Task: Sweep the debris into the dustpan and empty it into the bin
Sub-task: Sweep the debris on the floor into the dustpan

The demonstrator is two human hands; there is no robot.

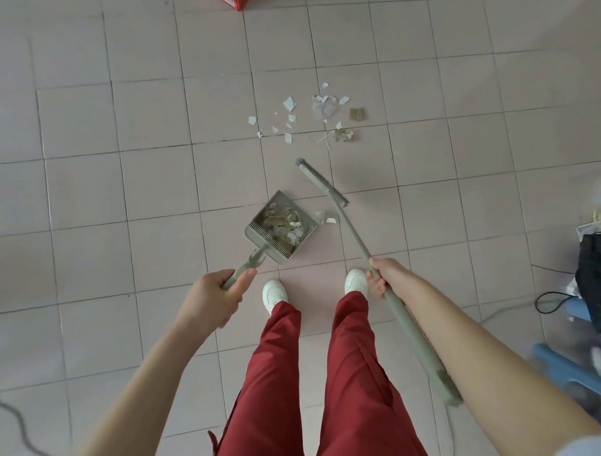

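A grey dustpan [260, 228] sits on the tiled floor in front of my feet, holding paper scraps and dry leaves. My left hand [216, 294] grips its handle. My right hand [385, 276] grips the long grey broom handle [353, 231]; the broom head [322, 180] is lifted just beyond the pan's right side. A small scrap [327, 217] lies right beside the pan's mouth. A scatter of white paper bits and brown leaf debris [312, 115] lies further out on the floor. No bin is clearly visible.
A red box corner [235, 3] shows at the top edge. At the right are a dark bag [590, 270], a black cable [553, 301] and a blue stool [566, 367]. Another cable [18, 426] crosses the lower left. My white shoes [274, 294] stand behind the pan.
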